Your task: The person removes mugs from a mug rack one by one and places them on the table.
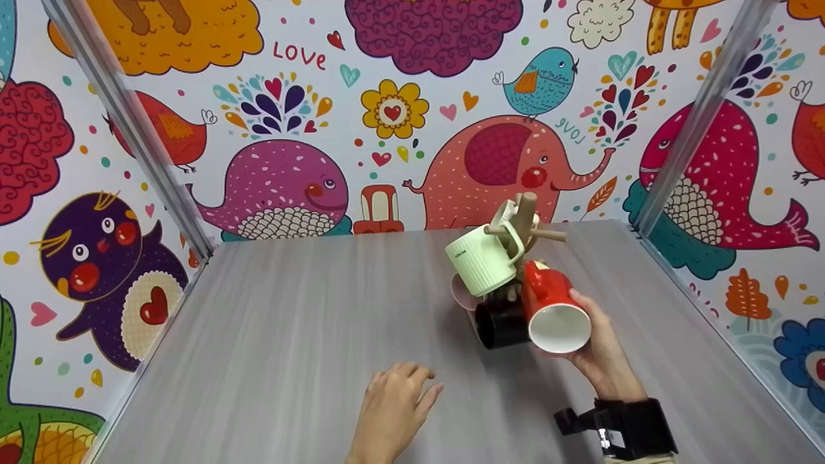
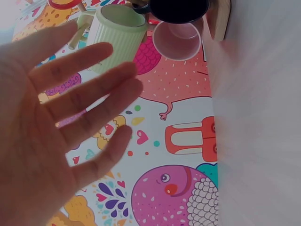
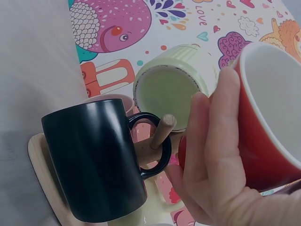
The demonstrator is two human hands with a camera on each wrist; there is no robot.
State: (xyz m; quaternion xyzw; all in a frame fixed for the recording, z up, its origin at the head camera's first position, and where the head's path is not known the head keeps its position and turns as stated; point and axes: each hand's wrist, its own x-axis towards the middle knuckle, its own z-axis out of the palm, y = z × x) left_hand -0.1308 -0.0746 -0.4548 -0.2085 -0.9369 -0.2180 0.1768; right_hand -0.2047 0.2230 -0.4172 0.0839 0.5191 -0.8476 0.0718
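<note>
My right hand grips a red mug with a white inside, its mouth tilted toward me, at the right side of a wooden mug tree. A ribbed light-green mug hangs by its handle from an upper peg. Below it, a black mug hangs with a peg through its handle. Behind them a pink mug is partly hidden. My left hand hovers over the table, fingers spread and holding nothing. The red mug's handle is hard to make out.
The grey wood-grain table carries the tree at its right half. A whitish mug shows behind the green one. Cartoon-printed walls with metal corner posts enclose the table. A black camera strap sits on my right wrist.
</note>
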